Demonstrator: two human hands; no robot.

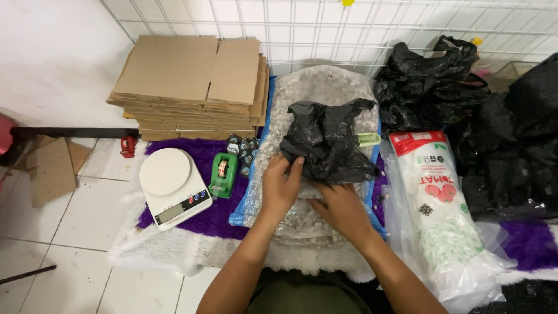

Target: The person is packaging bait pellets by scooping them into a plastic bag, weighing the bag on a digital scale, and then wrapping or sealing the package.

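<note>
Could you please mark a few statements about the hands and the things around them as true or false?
1. Both hands touch the black plastic bag. True: the left hand and right hand are at its lower edge.
2. The white scale lies right of the bag. False: it lies to the left.
3. The green tape dispenser stands beside the scale. True.
4. The flat cardboard stack is under the hands. False: bubble wrap is.
</note>
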